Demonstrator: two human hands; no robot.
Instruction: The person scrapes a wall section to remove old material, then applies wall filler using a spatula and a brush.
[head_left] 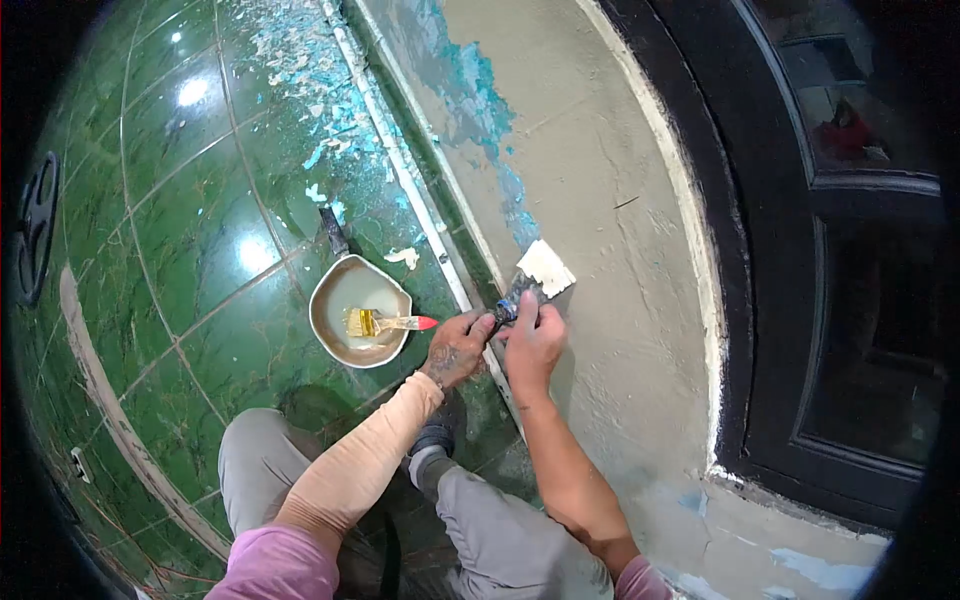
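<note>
At the bottom centre of the frame are the person's legs in grey trousers point(500, 530); above them the left hand point(458, 350) is closed around the dark handle of a scraper point(524, 290), while the right hand point(535, 342) has its fingers bent narrowly near the base of the blade, though how firmly they press cannot be told; the scraper lies just right of the centre of the frame, over the wall point(600, 150), with a pale, ragged-edged piece point(546, 266) at its blade; left of the hands, on the green tiled floor point(190, 300), sits a pot point(313, 310) of cloudy liquid, with a brush point(362, 322) in it, its red tip reaching past the rim; going by its looks, most of the wall in view is down to a smooth grey-beige surface, so the larger part seems stripped; what is left is blue paint point(480, 95) at the top centre and pale blue patches point(820, 570) at the lower right; farther off, blue and white flakes point(325, 100) litter the floor at the upper left, and a dark door point(765, 270) stands at the right.
</note>
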